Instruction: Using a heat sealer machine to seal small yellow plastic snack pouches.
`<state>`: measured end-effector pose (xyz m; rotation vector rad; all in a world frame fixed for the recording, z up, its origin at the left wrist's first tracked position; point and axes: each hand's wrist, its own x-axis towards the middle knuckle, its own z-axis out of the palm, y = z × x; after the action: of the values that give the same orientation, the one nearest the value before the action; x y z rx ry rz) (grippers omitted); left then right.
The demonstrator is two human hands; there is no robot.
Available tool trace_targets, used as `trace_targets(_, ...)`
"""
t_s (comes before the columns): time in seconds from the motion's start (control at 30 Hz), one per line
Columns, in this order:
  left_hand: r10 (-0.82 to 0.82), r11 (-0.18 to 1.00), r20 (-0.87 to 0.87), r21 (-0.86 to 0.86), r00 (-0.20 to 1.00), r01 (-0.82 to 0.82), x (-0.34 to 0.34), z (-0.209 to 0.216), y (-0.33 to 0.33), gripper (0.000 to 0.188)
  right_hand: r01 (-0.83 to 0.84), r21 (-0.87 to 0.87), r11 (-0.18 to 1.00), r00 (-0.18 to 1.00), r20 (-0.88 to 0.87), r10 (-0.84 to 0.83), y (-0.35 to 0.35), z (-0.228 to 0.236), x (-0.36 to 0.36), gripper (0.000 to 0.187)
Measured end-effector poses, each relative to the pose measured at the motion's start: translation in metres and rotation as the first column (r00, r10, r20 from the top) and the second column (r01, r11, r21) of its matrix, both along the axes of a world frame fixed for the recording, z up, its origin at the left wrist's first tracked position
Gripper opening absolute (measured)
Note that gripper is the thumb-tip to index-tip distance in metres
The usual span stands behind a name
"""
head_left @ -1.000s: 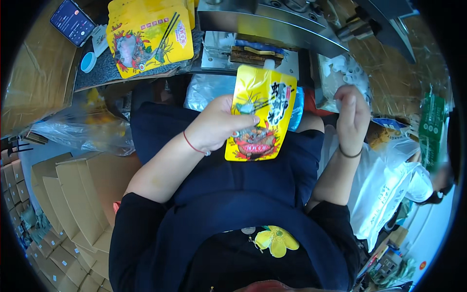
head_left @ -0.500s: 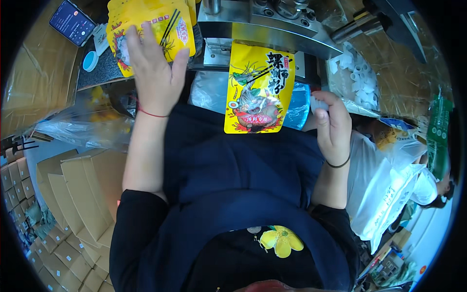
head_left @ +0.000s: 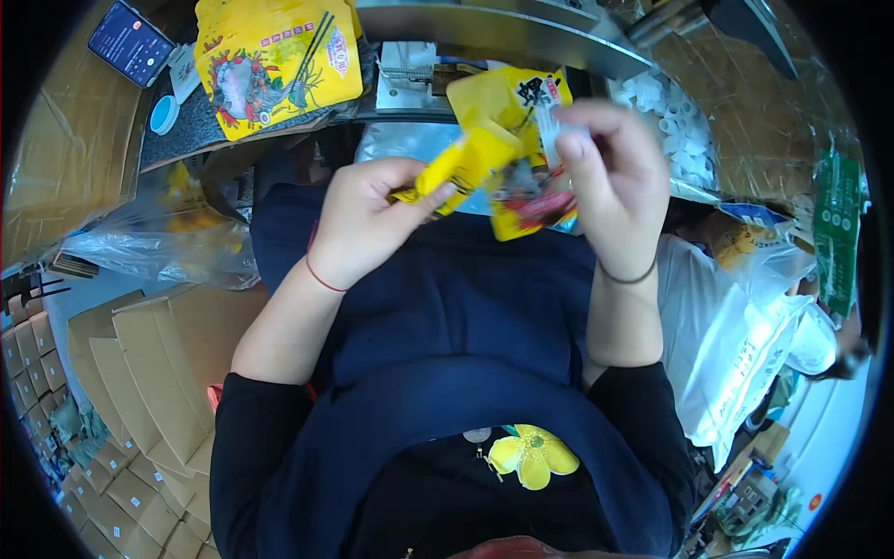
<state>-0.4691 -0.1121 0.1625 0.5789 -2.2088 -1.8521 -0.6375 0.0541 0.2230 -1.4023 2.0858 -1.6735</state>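
Note:
A yellow printed food pouch (head_left: 470,160), smeared by motion, is pinched in my left hand (head_left: 368,219), its top edge toward the right. Behind it a second yellow pouch (head_left: 480,96) hangs tilted at the front of a metal press (head_left: 512,33). Its lower part is blurred. My right hand (head_left: 619,182), fingers curled, holds a small white plastic spout (head_left: 548,130) close to both pouches. Whether the spout touches either pouch, I cannot tell. Up to the left lies a stack of similar yellow pouches (head_left: 279,79), with no hand on it.
A tray of loose white plastic spouts (head_left: 675,140) stands right of the press. At upper left are a phone (head_left: 130,44) and a round blue-white cap (head_left: 164,115). Cardboard boxes (head_left: 177,359) fill the lower left. A white sack (head_left: 717,345) is at the right.
My left hand has left the stack and moved right and nearer, now with a pouch. My right hand has risen toward the press with the spout. The pouch at the press has tilted.

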Motion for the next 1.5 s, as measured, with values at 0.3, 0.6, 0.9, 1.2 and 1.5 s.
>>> trace_targets(0.3, -0.296, 0.639, -0.078, 0.725, 0.952, 0.258, -0.009, -0.008, 0.039, 0.028, -0.318, 0.390, 0.864, 0.917, -0.106, 0.385, 0.011, -0.002, -0.040, 0.029)
trace_targets(0.6, -0.105, 0.589, -0.077, 0.798, 0.992, 0.124, -0.054, -0.015, -0.013, 0.034, 0.295, 0.577, 0.762, 0.846, -0.528, 0.072, 0.054, -0.041, -0.131, 0.034)
trace_targets(0.9, 0.247, 0.162, -0.360, -0.900, 0.900, -0.405, -0.014, -0.027, -0.090, 0.067, 0.436, 0.376, 0.818, 0.842, -0.491, -0.224, 0.067, -0.044, -0.107, 0.026)
trace_targets(1.2, 0.328, 0.945, -0.201, 0.054, 0.923, -0.324, 0.022, -0.017, -0.044, 0.021, 0.450, 0.154, 0.880, 0.854, -0.362, -0.374, 0.058, -0.027, -0.064, 0.022)
trace_targets(1.5, -0.125, 0.990, 0.066, 0.071, 0.990, 0.120, -0.009, 0.000, 0.008, 0.024, 0.027, -0.029, 0.999, 0.998, -0.063, -0.028, -0.007, -0.002, -0.007, 0.027)
